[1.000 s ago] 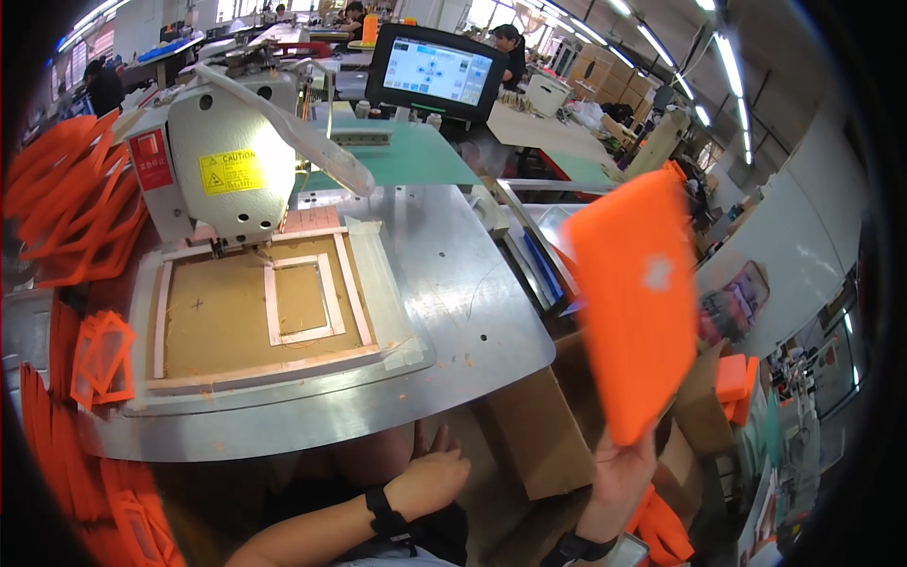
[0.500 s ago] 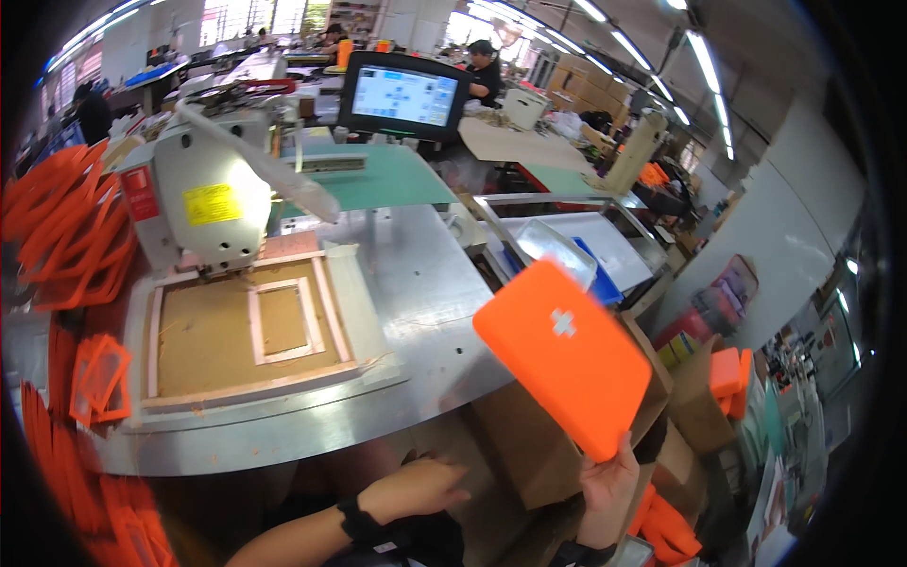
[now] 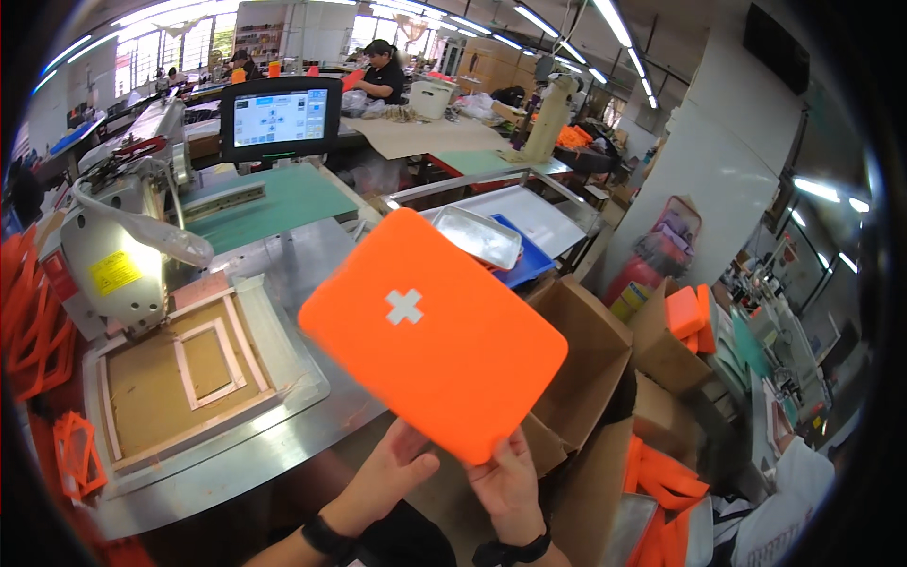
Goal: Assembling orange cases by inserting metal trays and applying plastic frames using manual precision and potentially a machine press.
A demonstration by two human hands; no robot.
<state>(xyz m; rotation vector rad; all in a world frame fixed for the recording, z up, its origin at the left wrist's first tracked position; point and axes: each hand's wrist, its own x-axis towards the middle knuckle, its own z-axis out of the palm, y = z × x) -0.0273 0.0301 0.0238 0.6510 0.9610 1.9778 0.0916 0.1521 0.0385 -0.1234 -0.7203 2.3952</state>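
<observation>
An orange first-aid case (image 3: 453, 378), flat with rounded corners and a grey-white cross on its face, is held up tilted before me. At its lower corner, my right hand (image 3: 508, 482) is closed on the edge. My left hand (image 3: 387, 477) is at the lower left edge, its thumb stretched out below the case and its fingertips hidden behind it. Whether that hand grips the case cannot be told. To the left, a sewing machine (image 3: 118, 250) with a lit head stands over a framed template (image 3: 156, 383) on a metal table (image 3: 331, 416).
Orange pieces hang and lie at the far left (image 3: 38, 321). Right of the case are open cardboard boxes (image 3: 586, 354), orange pieces (image 3: 666, 491), a metal tray (image 3: 477, 238) and a blue tray (image 3: 522, 255). A screen (image 3: 281, 118) stands behind; a co-worker (image 3: 381, 76) is farther back.
The view has swung to the right. My right hand has brought the case closer in front of me, its face turned more toward me. The left hand has come up to its lower edge.
</observation>
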